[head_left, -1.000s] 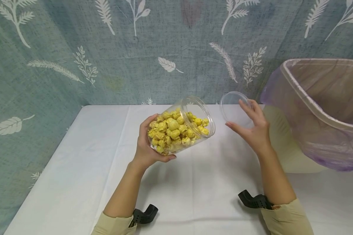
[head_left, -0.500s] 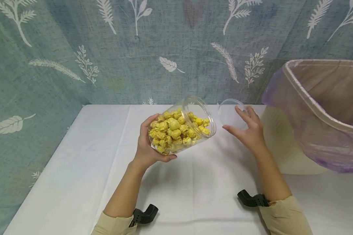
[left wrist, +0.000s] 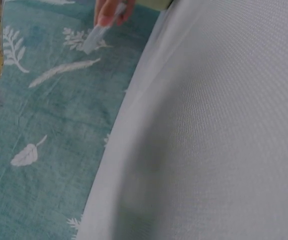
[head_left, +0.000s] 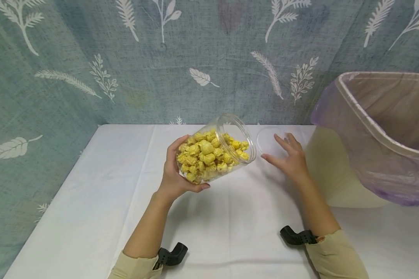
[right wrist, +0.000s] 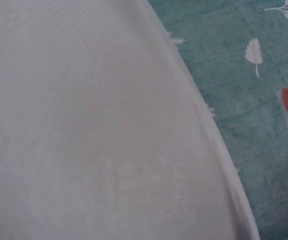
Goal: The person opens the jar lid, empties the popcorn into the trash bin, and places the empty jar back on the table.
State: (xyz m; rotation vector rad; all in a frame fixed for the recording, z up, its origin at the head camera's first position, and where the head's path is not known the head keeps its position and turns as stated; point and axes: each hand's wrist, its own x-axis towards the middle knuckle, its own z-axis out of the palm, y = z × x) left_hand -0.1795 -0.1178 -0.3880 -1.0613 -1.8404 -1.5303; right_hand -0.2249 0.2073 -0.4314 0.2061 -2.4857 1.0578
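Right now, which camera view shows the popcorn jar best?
The head view: the popcorn jar shows almost whole, tilted in the left hand. The left wrist view catches only part at its upper left edge; the right wrist view shows none.

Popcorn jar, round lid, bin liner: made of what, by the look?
Popcorn jar: glossy, clear, probably rigid plastic, possibly glass; popcorn shows through its wall.
Round lid: clear, likely thin plastic; the white tablecloth shows through it.
Bin liner: slightly shiny, purple-tinted, almost certainly plastic film; it creases and hangs loosely.

A bag-lined bin (head_left: 336,176) stands near a leaf-patterned curtain (head_left: 209,50).
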